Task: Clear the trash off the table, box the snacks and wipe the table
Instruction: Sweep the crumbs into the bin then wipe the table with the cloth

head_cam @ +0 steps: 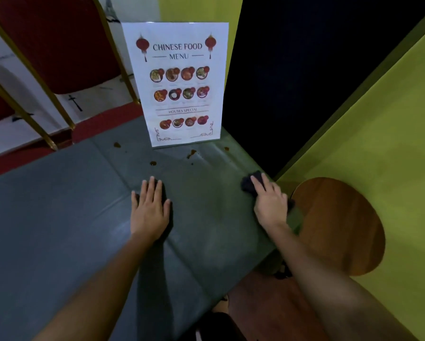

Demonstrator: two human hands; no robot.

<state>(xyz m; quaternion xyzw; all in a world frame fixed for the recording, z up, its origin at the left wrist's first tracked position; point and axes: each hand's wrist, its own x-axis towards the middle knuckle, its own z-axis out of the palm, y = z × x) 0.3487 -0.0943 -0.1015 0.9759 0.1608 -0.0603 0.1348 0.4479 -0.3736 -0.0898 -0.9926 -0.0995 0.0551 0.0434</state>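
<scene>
A grey tabletop (58,217) fills the lower left of the head view. My left hand (149,209) lies flat on it, fingers straight, palm down. My right hand (270,201) presses a dark cloth (249,183) onto the table near its right edge, with straight fingers on top of the cloth. Several brown sauce spots (191,153) lie on the table beyond both hands, in front of a standing menu card (179,82). One more brown spot (153,163) sits just past my left fingertips.
The menu card stands upright at the table's far edge. A red chair with a gold frame (53,45) is at the far left. A round wooden stool seat (339,225) sits to the right of the table, against a yellow-green wall (391,143).
</scene>
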